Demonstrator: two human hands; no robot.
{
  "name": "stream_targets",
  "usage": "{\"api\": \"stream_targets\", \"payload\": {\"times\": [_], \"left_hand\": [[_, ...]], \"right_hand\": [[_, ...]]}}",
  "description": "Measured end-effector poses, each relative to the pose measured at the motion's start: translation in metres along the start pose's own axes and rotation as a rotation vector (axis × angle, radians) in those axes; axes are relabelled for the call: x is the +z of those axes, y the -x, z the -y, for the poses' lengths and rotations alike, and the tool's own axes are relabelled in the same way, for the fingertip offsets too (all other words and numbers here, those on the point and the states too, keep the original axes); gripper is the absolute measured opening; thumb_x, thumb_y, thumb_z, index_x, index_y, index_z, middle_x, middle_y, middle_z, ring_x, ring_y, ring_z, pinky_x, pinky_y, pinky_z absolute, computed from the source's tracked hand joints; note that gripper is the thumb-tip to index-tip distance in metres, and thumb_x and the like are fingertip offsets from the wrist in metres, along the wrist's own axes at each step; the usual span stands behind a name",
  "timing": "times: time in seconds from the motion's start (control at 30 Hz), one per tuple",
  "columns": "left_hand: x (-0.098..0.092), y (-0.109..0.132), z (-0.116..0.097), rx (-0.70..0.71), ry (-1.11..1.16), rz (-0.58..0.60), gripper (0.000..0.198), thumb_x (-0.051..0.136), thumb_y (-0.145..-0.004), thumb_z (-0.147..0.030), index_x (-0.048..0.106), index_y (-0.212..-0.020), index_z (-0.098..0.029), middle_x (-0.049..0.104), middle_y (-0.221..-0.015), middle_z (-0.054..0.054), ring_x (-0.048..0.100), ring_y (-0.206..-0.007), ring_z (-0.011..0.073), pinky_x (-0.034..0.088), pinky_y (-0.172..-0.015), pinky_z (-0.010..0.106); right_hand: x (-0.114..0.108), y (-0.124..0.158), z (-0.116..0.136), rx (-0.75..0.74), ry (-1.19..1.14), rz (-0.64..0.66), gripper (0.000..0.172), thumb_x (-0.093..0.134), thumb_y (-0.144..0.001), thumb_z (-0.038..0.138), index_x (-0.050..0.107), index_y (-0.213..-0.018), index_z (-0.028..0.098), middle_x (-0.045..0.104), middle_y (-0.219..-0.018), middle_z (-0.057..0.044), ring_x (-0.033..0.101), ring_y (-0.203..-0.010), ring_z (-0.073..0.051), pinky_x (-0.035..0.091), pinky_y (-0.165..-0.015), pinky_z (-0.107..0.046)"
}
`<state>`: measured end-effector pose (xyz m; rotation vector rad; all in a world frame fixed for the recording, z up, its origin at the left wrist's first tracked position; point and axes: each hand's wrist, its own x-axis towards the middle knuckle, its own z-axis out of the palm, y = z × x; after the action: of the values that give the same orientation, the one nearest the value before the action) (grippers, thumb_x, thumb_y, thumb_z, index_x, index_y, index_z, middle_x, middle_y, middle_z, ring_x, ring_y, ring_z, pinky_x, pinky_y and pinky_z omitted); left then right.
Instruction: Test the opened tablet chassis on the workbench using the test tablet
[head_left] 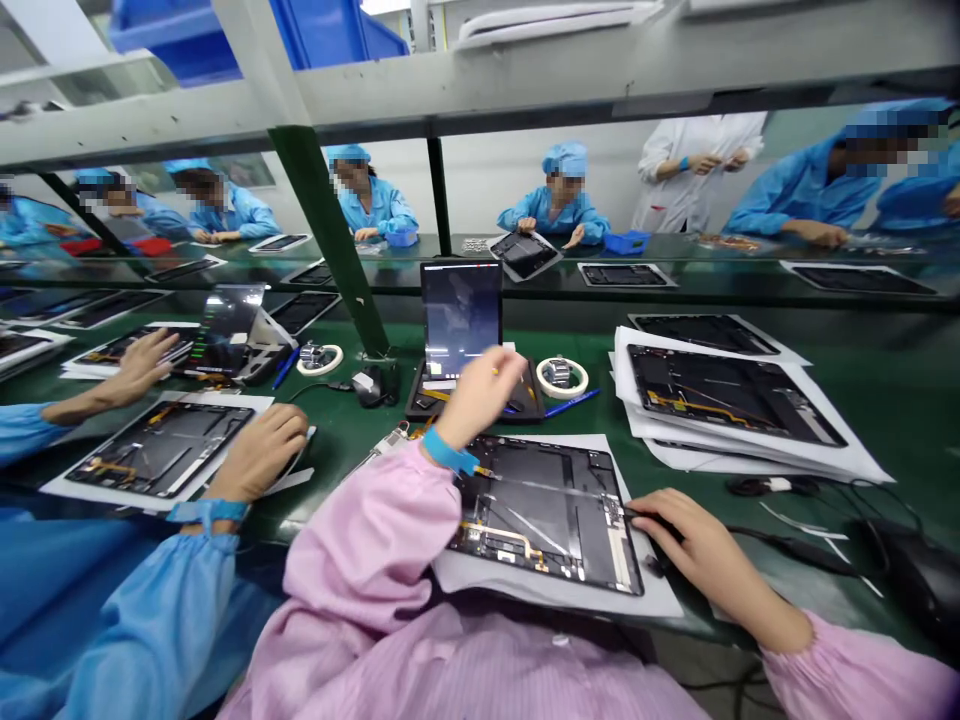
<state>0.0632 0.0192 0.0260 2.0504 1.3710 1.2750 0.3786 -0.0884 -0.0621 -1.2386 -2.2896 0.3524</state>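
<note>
Tablet housing (536,500), black with orange ribbon (499,531), lies lengthwise left-right, lower centre; right hand (694,550) pinches black cable (795,550); left hand's (484,395) grip I cannot tell.

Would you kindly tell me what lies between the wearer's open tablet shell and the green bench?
A white sheet lies between the shell and the green bench; its edges show in the head view.
</note>
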Motion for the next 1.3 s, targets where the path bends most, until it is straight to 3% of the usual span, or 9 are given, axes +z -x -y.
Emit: {"api": "stream_targets", "payload": {"times": [0.1, 0.13, 0.2, 0.33, 0.63, 0.77, 0.97, 1.13, 1.3], "left_hand": [[-0.052, -0.021, 0.051, -0.223, -0.19, -0.318, 0.031, 0.04, -0.091, -0.025, 0.057, -0.114, -0.012, 0.065, -0.114, 0.011, 0.06, -0.104, 0.0181, 0.044, -0.094, 0.03], [-0.064, -0.025, 0.071, -0.323, -0.32, -0.32, 0.033, 0.042, -0.088, -0.019, 0.057, -0.116, -0.011, 0.063, -0.117, 0.013, 0.058, -0.108, 0.0198, 0.042, -0.098, 0.033], [-0.077, -0.027, 0.105, -0.404, -0.448, -0.2, 0.03, 0.053, -0.079, -0.018, 0.064, -0.107, -0.012, 0.066, -0.111, 0.012, 0.059, -0.108, 0.023, 0.04, -0.1, 0.035], [-0.069, -0.02, 0.137, -0.392, -0.465, -0.088, 0.021, 0.069, -0.07, -0.033, 0.069, -0.084, -0.018, 0.069, -0.098, 0.008, 0.059, -0.1, 0.0247, 0.043, -0.096, 0.035], [-0.058, -0.013, 0.131, -0.432, -0.545, -0.11, 0.028, 0.065, -0.075, -0.04, 0.066, -0.093, -0.018, 0.066, -0.103, 0.009, 0.053, -0.107, 0.0283, 0.042, -0.093, 0.038], [-0.051, -0.005, 0.107, -0.414, -0.658, -0.158, 0.031, 0.058, -0.08, -0.032, 0.061, -0.105, -0.014, 0.064, -0.11, 0.013, 0.05, -0.11, 0.0308, 0.043, -0.092, 0.041], [-0.019, 0.004, 0.072, -0.255, -0.637, -0.144, 0.038, 0.042, -0.085, -0.019, 0.051, -0.121, -0.012, 0.057, -0.126, 0.015, 0.044, -0.122, 0.0268, 0.041, -0.097, 0.04], [-0.01, 0.001, 0.079, -0.155, -0.63, -0.15, 0.055, 0.043, -0.082, -0.017, 0.036, -0.136, -0.009, 0.049, -0.137, 0.016, 0.024, -0.139, 0.0292, 0.029, -0.108, 0.046], [-0.012, 0.0, 0.082, -0.112, -0.604, -0.17, 0.059, 0.042, -0.082, -0.017, 0.033, -0.138, -0.005, 0.052, -0.133, 0.017, 0.027, -0.138, 0.0296, 0.028, -0.109, 0.045]], "right_hand": [[0.0, 0.001, -0.002, 0.012, -0.006, 0.003, 0.024, 0.048, -0.093, 0.039, 0.066, -0.096, 0.023, 0.066, -0.089, -0.005, 0.062, -0.085, -0.021, 0.051, -0.077, -0.035], [0.001, 0.001, -0.003, 0.016, -0.008, 0.003, 0.024, 0.048, -0.093, 0.039, 0.066, -0.096, 0.023, 0.066, -0.09, -0.006, 0.062, -0.085, -0.021, 0.051, -0.077, -0.035], [0.001, 0.002, -0.004, 0.027, -0.008, 0.006, 0.024, 0.049, -0.093, 0.039, 0.066, -0.097, 0.023, 0.066, -0.091, -0.006, 0.061, -0.086, -0.021, 0.051, -0.078, -0.035], [0.003, 0.003, -0.006, 0.045, -0.006, 0.018, 0.024, 0.049, -0.092, 0.04, 0.066, -0.098, 0.023, 0.066, -0.092, -0.006, 0.061, -0.088, -0.021, 0.051, -0.079, -0.035], [0.002, 0.004, -0.007, 0.055, 0.009, 0.018, 0.024, 0.05, -0.092, 0.041, 0.066, -0.098, 0.024, 0.066, -0.093, -0.006, 0.062, -0.088, -0.021, 0.051, -0.079, -0.035], [0.002, 0.004, -0.008, 0.048, 0.02, 0.006, 0.024, 0.051, -0.091, 0.041, 0.067, -0.098, 0.025, 0.066, -0.094, -0.005, 0.062, -0.088, -0.021, 0.051, -0.079, -0.034], [0.001, 0.004, -0.009, 0.038, 0.031, 0.005, 0.023, 0.052, -0.091, 0.041, 0.067, -0.097, 0.025, 0.066, -0.094, -0.005, 0.062, -0.088, -0.021, 0.052, -0.079, -0.034], [0.001, 0.004, -0.008, 0.044, 0.03, 0.003, 0.025, 0.052, -0.09, 0.042, 0.067, -0.097, 0.024, 0.066, -0.094, -0.006, 0.062, -0.088, -0.022, 0.052, -0.08, -0.035], [0.002, 0.003, -0.008, 0.056, 0.021, 0.01, 0.025, 0.051, -0.091, 0.043, 0.067, -0.097, 0.025, 0.066, -0.094, -0.007, 0.062, -0.088, -0.023, 0.052, -0.08, -0.037]]}}
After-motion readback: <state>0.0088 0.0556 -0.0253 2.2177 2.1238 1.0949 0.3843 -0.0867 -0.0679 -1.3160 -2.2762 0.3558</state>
